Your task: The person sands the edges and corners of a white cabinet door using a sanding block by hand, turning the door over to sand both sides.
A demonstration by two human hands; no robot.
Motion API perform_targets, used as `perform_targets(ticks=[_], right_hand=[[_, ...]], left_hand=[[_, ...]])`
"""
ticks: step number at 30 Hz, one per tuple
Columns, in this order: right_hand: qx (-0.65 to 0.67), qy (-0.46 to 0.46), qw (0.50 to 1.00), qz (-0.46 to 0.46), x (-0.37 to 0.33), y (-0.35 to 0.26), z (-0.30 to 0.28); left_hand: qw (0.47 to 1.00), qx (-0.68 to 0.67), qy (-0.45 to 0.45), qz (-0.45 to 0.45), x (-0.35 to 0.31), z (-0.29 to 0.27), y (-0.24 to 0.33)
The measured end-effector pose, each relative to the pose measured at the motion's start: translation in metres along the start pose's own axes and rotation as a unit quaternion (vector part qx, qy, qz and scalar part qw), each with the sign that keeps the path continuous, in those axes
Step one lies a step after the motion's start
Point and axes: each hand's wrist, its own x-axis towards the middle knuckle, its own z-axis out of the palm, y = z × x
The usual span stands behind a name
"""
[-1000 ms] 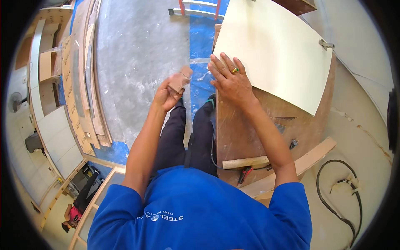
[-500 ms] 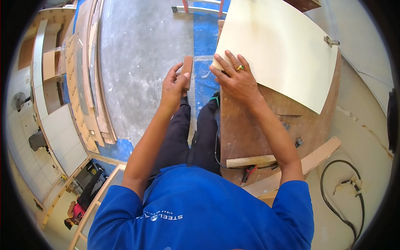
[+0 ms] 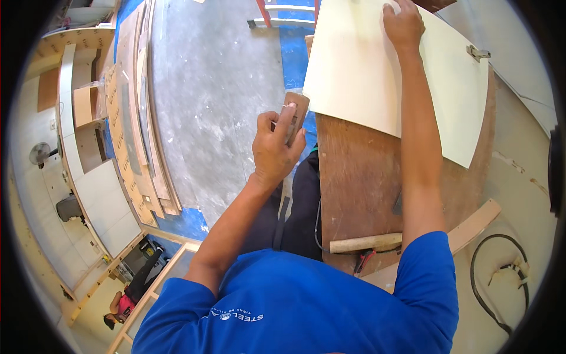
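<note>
My left hand point(image 3: 274, 150) is partly closed around the one brown block point(image 3: 303, 105), its index finger laid along the face by a dark slot and its thumb at the near end. I hold the block up off the left edge of the desk point(image 3: 359, 171), just beside the near left corner of the pale panel point(image 3: 356, 76); I cannot tell whether the two touch. My right hand point(image 3: 405, 26) reaches over the panel toward its far side, fingers loosely bent and thumb apart. The fingertips run into the upper border of my view, so I cannot tell whether they grip anything.

The single panel covers the far part of the desk, its near left corner jutting slightly past the desk's left edge. Bare brown wood shows between the panel's slanting near edge and the one wooden bar point(image 3: 365, 242) by the desk's near edge. To my left, past the desk's left edge, there is room over the grey floor point(image 3: 218, 118), with a strip of blue sheet point(image 3: 295, 65) alongside the desk.

I count one metal fitting point(image 3: 479, 53) at the panel's right edge, one red-and-black tool point(image 3: 365, 258) just below the bar, one pale wooden strip point(image 3: 474, 227) at the desk's near right corner, and one loop of black cable point(image 3: 473, 272) well to the right of that corner.
</note>
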Motion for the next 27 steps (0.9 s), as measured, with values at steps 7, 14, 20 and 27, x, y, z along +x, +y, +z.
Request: perform_targets(ticks=[7, 14, 20, 27], right_hand=[[-0.136, -0.091, 0.986, 0.017, 0.028, -0.043, 0.018], [-0.163, -0.068, 0.984, 0.001, 0.025, -0.039, 0.016], [-0.173, -0.084, 0.981, 0.014, 0.028, -0.036, 0.014], [-0.162, -0.088, 0.983, 0.010, 0.027, -0.037, 0.017]], left_hand=[[0.999, 0.044, 0.017, 0.021, 0.004, 0.002, -0.005], [0.999, 0.042, -0.012, 0.015, 0.015, 0.003, 0.000], [0.999, 0.045, -0.001, 0.020, 0.018, 0.008, 0.002], [0.999, 0.042, 0.002, 0.024, 0.046, 0.016, 0.006]])
